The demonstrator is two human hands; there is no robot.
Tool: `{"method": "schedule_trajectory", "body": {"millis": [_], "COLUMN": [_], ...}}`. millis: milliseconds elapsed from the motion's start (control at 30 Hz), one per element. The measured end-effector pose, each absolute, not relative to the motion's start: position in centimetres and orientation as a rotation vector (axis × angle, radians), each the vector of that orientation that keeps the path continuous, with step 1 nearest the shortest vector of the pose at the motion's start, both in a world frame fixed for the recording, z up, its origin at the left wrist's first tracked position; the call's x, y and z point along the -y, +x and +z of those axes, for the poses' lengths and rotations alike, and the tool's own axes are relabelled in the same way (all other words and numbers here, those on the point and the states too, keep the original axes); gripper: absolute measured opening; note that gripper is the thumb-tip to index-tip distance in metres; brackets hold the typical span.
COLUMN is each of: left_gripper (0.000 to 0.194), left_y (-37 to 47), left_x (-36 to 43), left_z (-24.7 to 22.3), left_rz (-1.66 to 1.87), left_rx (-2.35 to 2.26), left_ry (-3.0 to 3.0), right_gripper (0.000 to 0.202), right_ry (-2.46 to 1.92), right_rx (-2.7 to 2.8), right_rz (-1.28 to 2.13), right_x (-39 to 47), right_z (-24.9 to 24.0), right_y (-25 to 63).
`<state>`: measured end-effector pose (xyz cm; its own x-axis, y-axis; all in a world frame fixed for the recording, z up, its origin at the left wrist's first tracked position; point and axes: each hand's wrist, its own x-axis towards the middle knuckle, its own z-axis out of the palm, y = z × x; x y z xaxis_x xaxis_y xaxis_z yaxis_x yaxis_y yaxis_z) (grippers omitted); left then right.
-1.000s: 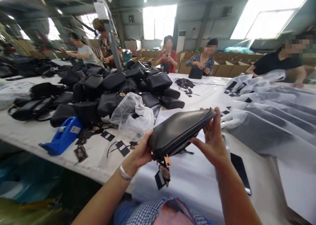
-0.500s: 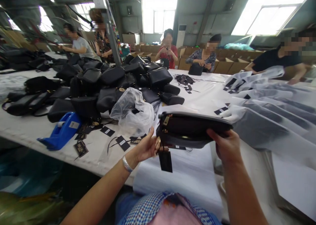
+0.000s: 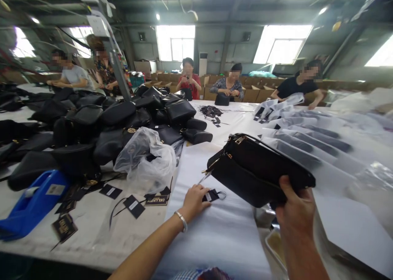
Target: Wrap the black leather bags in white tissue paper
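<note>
My right hand (image 3: 294,206) grips a black bag (image 3: 254,169) by its lower right side, thumb in front, and holds it tilted above the white sheets (image 3: 227,235). Gold zipper pulls show at the bag's left end. Left of the bag, my left hand (image 3: 196,202) rests on the sheets with its fingertips at a small black tag (image 3: 211,195) that has a white label and a loop. Whether the fingers pinch the tag is hard to see. More black tags (image 3: 134,206) with cords lie to the left.
A blue tape dispenser (image 3: 37,202) stands at the left, near a heap of black bags (image 3: 116,120). Crumpled clear plastic (image 3: 147,157) lies beside the heap. Bags in translucent wrapping (image 3: 301,136) cover the right side. Several people work across the table.
My left hand has left the bag's gold fitting and hanging tag and moved down to the sheets. The bag has tilted in my right hand. The view has swung right and up.
</note>
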<state>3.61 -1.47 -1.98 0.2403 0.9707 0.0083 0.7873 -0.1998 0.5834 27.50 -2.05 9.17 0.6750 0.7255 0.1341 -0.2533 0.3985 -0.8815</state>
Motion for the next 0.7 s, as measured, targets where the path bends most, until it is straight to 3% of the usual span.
{"method": "schedule_trajectory", "body": {"millis": [200, 400, 533, 700], "left_gripper": [0.046, 0.041, 0.038, 0.031], "left_y": [-3.2, -13.1, -10.5, -3.2], "left_x": [5.3, 10.9, 10.5, 7.0], "left_z": [-0.3, 1.8, 4.6, 6.7], "left_rz": [0.538, 0.966, 1.357, 1.412], "left_rx": [-1.873, -2.64, -2.234, -1.529], "left_ry": [2.08, 1.904, 1.77, 1.513], "right_gripper": [0.051, 0.057, 0.059, 0.05], "right_ry": [-1.048, -1.21, -1.344, -1.553], "right_rx": [0.471, 0.573, 0.748, 1.006], "right_rz": [0.747, 0.774, 0.756, 0.662], "right_x": [1.8, 1.4, 2.0, 3.8], "right_z": [8.0, 6.0, 4.8, 4.1], "right_y": [27.3, 26.3, 25.2, 24.4]}}
